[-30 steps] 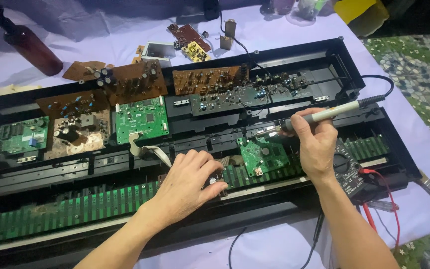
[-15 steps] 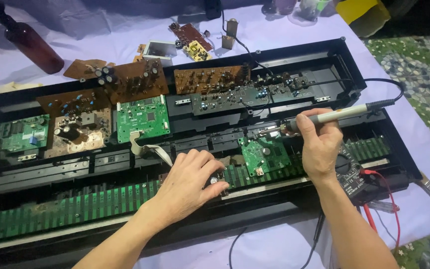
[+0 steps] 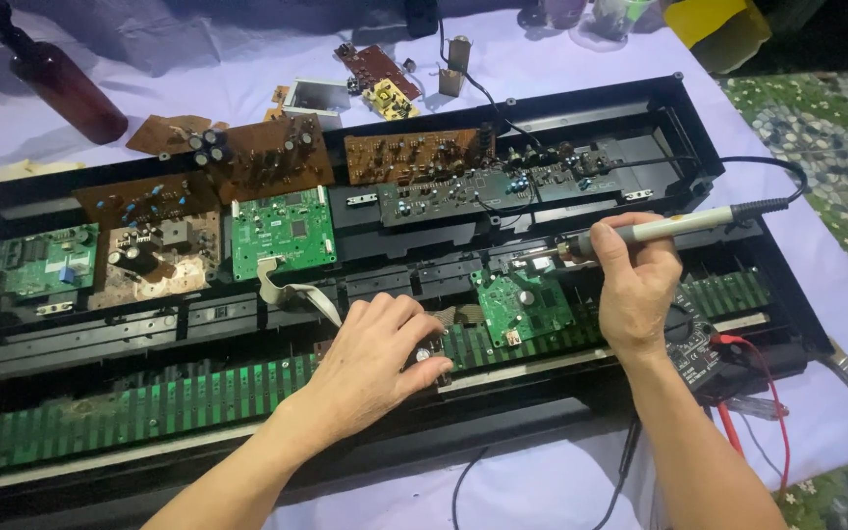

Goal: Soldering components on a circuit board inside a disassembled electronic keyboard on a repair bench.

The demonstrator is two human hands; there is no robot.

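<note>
An opened black electronic keyboard chassis [image 3: 738, 245] lies across the table with many circuit boards inside. My right hand [image 3: 635, 290] grips a grey soldering iron [image 3: 684, 226], its tip pointing left at a metal part just above a small green circuit board [image 3: 522, 306]. My left hand [image 3: 380, 358] rests palm down on the long green key-contact strip [image 3: 149, 412], fingers curled over a small component near the ribbon cable [image 3: 291, 292]. What lies under the fingers is hidden.
Brown boards [image 3: 267, 157] and green boards [image 3: 282, 233] fill the chassis back. A brown spray bottle [image 3: 66, 88] stands far left. A multimeter with red leads [image 3: 728, 358] sits right of my right wrist. Loose small boards [image 3: 375, 79] and a yellow container [image 3: 714, 25] lie beyond.
The soldering iron and my right hand have shifted slightly; the left hand stays on the contact strip.
</note>
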